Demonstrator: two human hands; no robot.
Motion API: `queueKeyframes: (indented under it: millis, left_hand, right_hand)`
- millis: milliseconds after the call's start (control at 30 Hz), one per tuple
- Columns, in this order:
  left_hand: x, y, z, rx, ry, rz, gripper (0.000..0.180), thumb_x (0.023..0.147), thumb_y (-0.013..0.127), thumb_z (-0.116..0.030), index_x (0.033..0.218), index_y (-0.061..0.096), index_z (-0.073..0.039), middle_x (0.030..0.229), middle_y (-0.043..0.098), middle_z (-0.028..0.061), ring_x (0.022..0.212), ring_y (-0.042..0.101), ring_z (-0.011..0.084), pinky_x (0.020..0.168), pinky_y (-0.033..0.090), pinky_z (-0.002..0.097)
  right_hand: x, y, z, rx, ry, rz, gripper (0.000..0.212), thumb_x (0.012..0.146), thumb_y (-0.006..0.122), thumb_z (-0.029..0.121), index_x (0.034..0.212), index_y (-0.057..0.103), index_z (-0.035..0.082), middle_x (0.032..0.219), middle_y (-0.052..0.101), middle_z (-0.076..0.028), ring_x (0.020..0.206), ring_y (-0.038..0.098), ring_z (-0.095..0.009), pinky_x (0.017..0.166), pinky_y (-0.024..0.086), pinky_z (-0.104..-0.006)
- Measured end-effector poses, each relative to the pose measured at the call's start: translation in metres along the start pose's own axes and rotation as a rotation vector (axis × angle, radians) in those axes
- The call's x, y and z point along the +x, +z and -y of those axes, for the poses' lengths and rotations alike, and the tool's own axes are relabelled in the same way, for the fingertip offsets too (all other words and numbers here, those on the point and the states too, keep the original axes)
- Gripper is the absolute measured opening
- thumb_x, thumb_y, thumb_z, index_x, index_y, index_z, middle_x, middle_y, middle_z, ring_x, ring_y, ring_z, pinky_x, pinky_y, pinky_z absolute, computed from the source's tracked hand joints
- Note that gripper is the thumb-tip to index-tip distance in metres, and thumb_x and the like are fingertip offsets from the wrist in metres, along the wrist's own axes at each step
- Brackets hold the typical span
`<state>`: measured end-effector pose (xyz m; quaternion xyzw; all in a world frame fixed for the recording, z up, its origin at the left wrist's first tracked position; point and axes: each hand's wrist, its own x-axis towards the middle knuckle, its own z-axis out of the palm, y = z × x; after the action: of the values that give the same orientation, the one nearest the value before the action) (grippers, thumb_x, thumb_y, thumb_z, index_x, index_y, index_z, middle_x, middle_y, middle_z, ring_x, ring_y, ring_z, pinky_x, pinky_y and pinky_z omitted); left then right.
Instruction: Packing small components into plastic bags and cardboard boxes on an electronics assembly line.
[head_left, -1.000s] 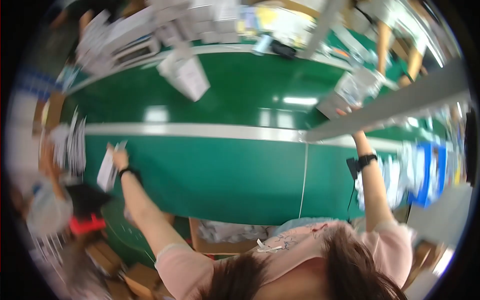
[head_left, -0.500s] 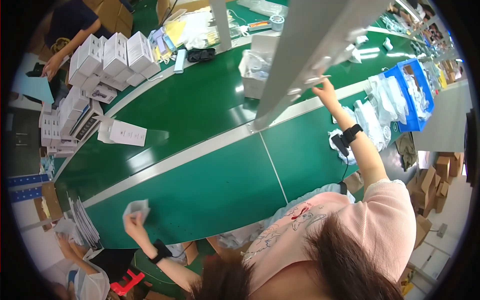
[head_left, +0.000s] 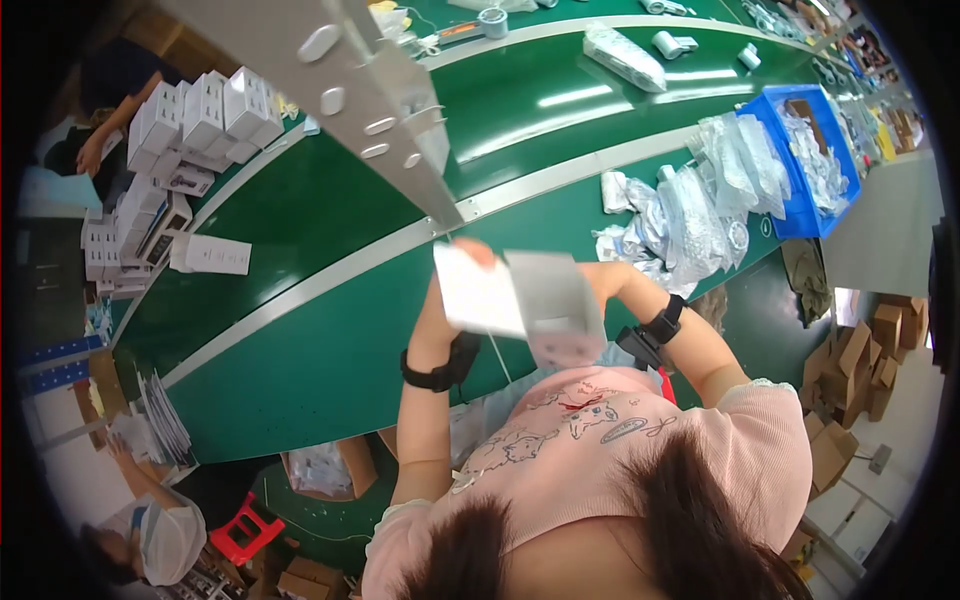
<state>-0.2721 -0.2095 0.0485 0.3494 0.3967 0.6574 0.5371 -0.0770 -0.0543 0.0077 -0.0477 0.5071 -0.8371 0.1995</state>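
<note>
In front of my chest, both my hands are at a white and grey flat-sided thing (head_left: 557,290), blurred; I cannot tell whether it is a small carton or folded paper. My left hand (head_left: 473,252) grips the upper edge of its bright white panel, with most fingers hidden behind. My right hand (head_left: 604,284) holds its grey side at the right edge, and its fingertips are out of sight. A black wrist strap (head_left: 432,376) is on my left wrist and another strap (head_left: 664,318) on my right.
A grey metal post (head_left: 330,100) crosses the green conveyor (head_left: 340,190). Bubble-wrapped items (head_left: 700,215) lie by a blue bin (head_left: 800,160) at right. White boxes (head_left: 150,130) are stacked at far left, near a person's arm (head_left: 110,125). A red stool (head_left: 243,530) stands lower left.
My left hand has come from the far left of the table to the middle. My right hand has drawn back from beside the post. Both now meet at the white and grey thing.
</note>
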Motion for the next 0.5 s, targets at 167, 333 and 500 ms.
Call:
queueKeyframes:
  millis: [167,333,500]
  left_hand:
    - [0.043,0.069,0.024,-0.36,0.141,-0.184,0.064,0.068,0.07,-0.033,0.118,0.04,-0.007,0.112,0.044,0.0116,0.104,0.045,0.0235,0.088,0.036,0.0327]
    - [0.054,0.079,0.054,0.544,0.239,-0.128,0.083,0.058,0.078,-0.022,0.126,0.032,-0.009,0.119,0.036,0.0145,0.109,0.041,0.0283,0.089,0.036,0.0372]
    - [0.064,0.061,0.056,0.828,0.205,-0.206,0.086,0.054,0.079,-0.017,0.125,0.031,-0.009,0.123,0.033,0.0158,0.114,0.038,0.0306,0.094,0.032,0.039]
  right_hand:
    - [-0.043,0.007,-0.005,0.037,-0.271,-0.804,0.104,0.052,0.081,0.03,0.134,0.022,0.006,0.131,0.034,-0.013,0.121,0.033,-0.02,0.098,0.027,-0.033]
    - [-0.06,-0.007,0.026,-0.536,-0.169,-0.879,0.091,0.058,0.077,0.028,0.131,0.026,0.006,0.125,0.039,-0.017,0.115,0.039,-0.026,0.096,0.031,-0.0329]
    - [-0.099,-0.143,0.082,-1.266,0.117,-0.879,0.042,0.073,0.062,0.018,0.11,0.053,0.0,0.114,0.052,-0.018,0.108,0.047,-0.031,0.093,0.036,-0.0358]
